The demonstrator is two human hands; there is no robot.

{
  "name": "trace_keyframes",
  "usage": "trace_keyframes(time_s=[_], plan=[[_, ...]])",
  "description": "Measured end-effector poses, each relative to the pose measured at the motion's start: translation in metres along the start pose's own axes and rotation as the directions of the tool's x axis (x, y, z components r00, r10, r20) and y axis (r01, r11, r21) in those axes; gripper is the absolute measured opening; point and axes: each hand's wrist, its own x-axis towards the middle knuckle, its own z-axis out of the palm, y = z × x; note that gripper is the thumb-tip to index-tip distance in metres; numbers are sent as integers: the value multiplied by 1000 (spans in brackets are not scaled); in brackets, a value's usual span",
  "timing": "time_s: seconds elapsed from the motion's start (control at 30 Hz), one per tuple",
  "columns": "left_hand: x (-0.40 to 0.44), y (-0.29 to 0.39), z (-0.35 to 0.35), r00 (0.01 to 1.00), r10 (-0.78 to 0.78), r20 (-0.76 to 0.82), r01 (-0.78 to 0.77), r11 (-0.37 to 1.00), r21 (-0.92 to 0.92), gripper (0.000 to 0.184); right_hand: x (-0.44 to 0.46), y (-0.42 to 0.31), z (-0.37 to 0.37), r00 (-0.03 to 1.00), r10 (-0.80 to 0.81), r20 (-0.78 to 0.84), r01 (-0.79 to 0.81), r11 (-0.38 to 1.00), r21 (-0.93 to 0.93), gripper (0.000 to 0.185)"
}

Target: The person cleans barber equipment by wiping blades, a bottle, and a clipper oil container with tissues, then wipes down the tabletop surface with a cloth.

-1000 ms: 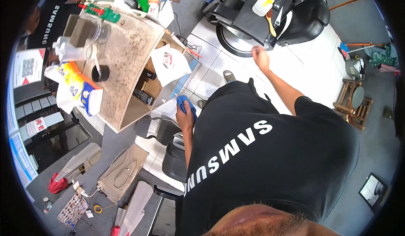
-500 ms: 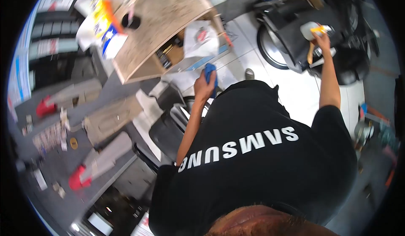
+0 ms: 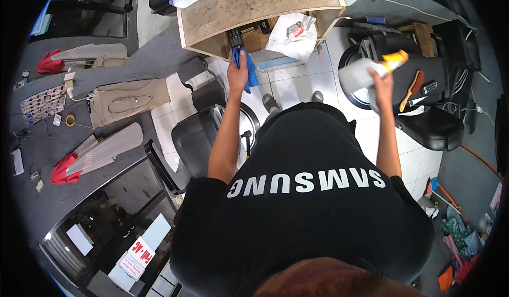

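In my left hand (image 3: 237,74) is a crumpled blue cloth (image 3: 251,74), fingers closed around it. The hand is at the front of a wooden cabinet (image 3: 260,2), and a black remote control (image 3: 235,38) lies on its open shelf just beyond my thumb. My right hand (image 3: 380,82) grips a whitish spray bottle (image 3: 358,76) with a yellow-orange top (image 3: 395,60); the bottle is tilted sideways and blurred. To the right of this hand, a wooden-handled brush (image 3: 412,91) and a second dark remote (image 3: 429,87) lie on a dark surface.
A white plastic bag (image 3: 291,36) hangs over the cabinet shelf's front. Black salon-type chairs (image 3: 196,140) stand on the left, with another black seat (image 3: 432,129) on the right. White floor tiles (image 3: 289,87) show around my feet. Cloths and clutter (image 3: 461,230) lie at lower right.
My view has turned, so the cabinet sits more squarely ahead. The bottle in my right hand has swung left, away from the brush. The blue cloth stays in my left hand, now nearer the shelf.
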Motion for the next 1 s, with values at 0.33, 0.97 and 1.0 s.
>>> trace_keyframes(time_s=[0.33, 0.97, 1.0], plan=[[74, -24, 7, 986, -118, 116, 112, 992, 59, 78, 15, -57, 256, 894, -372, 249, 410, 904, -123, 81], [-7, -26, -27, 997, 17, -73, -28, 988, -152, 55, -7, -90, 392, 854, -521, 16, 454, 728, -514, 72], [-11, -29, -30, 997, 2, -75, -14, 988, -152, 55, -2, -82, 401, 841, -540, -4, 460, 720, -519, 72]])
